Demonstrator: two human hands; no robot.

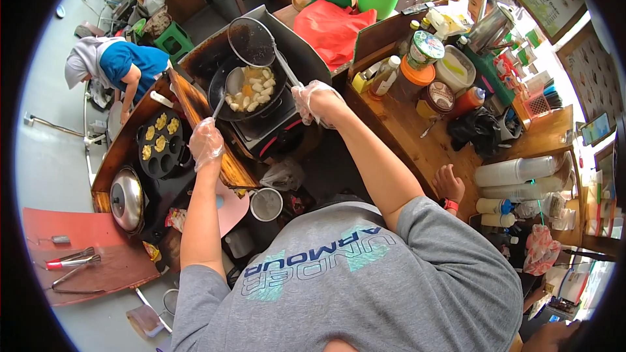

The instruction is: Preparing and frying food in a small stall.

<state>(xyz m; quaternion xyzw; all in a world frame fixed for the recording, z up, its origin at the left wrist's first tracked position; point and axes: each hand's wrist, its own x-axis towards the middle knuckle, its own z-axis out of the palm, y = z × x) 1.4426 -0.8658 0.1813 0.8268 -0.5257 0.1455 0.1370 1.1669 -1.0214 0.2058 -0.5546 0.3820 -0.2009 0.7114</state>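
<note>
My left hand (205, 143), in a clear plastic glove, grips the handle of a metal ladle (235, 80). The ladle's bowl rests inside a dark wok (214, 89) on a gas stove (261, 133). Several pale, oblong food pieces (262, 91) lie in bubbling oil there. My right hand (319, 101), gloved the same way, is closed around the handle of a round mesh strainer (251, 42). The strainer's mesh hangs over the far side of the wok and holds no visible food.
Left of a wooden partition (193, 107) are a moulded pan (164, 144) with yellow food and a lidded pan (126, 200). A co-worker (122, 66) bends at far left. Jars and bottles (423, 76) crowd the right counter, where another person's hand (448, 183) rests.
</note>
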